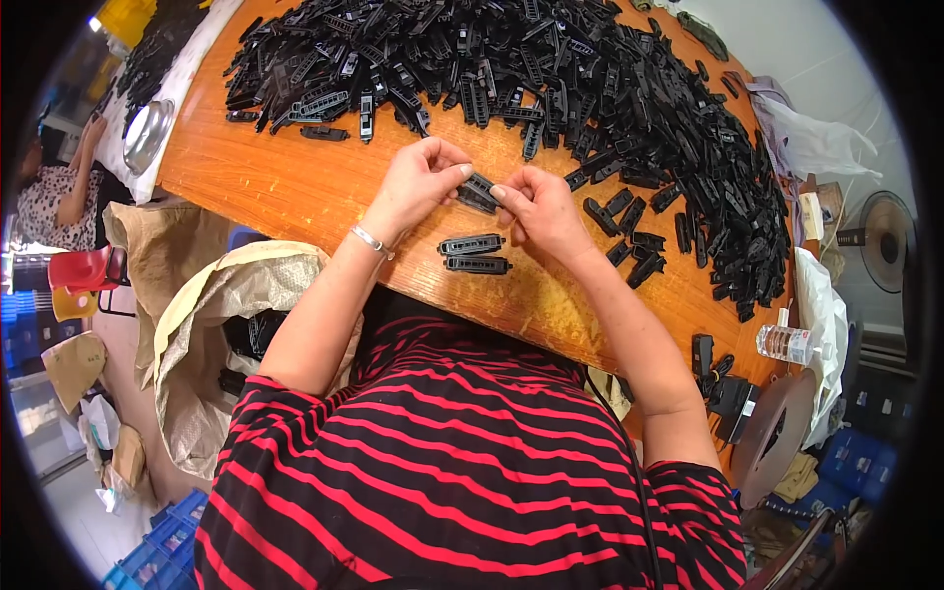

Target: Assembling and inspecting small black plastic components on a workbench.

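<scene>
Between their fingertips, my left hand (421,187) and my right hand (546,209) hold a small black slotted plastic part (478,193) just above the wooden table. The left thumb and fingers pinch its left end, and the right thumb and fingers press on its right end. Whether it is one piece or two laid together, I cannot tell. Just below it, two long black slotted parts (478,265) lie side by side near the table's edge. A big heap of similar black parts (472,59) spreads across the far side.
Loose black parts (629,216) lie right of my right hand on the table (295,177). At the right edge are a clear plastic bottle (784,343) and a round reel (774,433). An open woven sack (197,324) stands on the left. Beyond it sits another person (74,197).
</scene>
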The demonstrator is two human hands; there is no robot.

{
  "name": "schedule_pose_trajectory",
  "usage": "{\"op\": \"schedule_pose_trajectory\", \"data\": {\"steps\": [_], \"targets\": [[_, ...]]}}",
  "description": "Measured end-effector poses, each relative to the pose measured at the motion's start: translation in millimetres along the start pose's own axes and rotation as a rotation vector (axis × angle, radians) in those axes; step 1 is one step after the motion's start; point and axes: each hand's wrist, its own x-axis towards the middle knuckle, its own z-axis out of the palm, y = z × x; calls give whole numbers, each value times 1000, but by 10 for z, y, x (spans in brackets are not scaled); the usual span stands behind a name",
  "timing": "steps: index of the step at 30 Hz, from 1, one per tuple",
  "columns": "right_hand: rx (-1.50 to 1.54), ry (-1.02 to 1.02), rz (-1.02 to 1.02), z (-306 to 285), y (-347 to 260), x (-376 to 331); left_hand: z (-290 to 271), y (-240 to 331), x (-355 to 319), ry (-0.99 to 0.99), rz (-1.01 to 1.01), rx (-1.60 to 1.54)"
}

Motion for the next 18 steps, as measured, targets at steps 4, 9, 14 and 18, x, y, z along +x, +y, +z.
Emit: {"op": "schedule_pose_trajectory", "data": {"steps": [4,9,14,18], "targets": [[-33,1,48,15,2,29,21,-89,54,58,68,170],[-46,-3,49,64,134,123,8,-152,50,102,52,331],[-89,-46,89,80,75,165,-45,-223,33,101,31,292],[-168,-80,163,52,-11,224,-67,-172,64,45,-2,422]]}}
